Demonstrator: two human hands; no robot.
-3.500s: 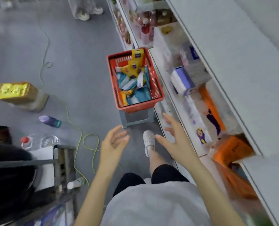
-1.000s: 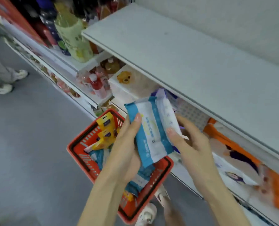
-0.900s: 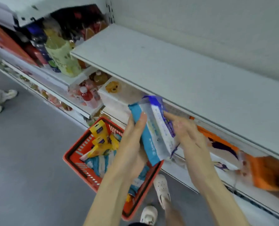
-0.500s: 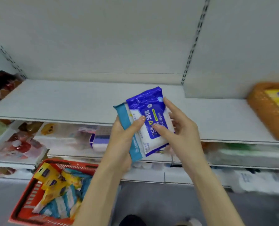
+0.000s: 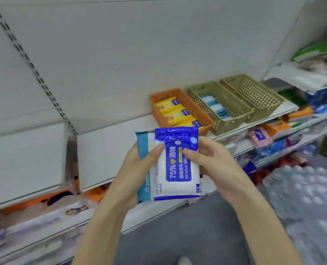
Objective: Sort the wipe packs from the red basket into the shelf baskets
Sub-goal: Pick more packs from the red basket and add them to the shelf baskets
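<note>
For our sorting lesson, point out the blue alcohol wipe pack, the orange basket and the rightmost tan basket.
blue alcohol wipe pack [image 5: 178, 169], head view, on its blue label.
orange basket [image 5: 194, 109], head view, on its right inner wall.
rightmost tan basket [image 5: 258, 94], head view, on its perforated inner wall.

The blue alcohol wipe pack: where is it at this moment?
Centre of the head view: the blue alcohol wipe pack is held by the left hand and right hand, stacked on a teal-edged pack, in front of the shelf near the orange basket.

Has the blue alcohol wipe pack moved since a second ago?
Yes. The blue alcohol wipe pack has gone up from over the red basket and right along the white shelf, nearing the orange basket.
</note>
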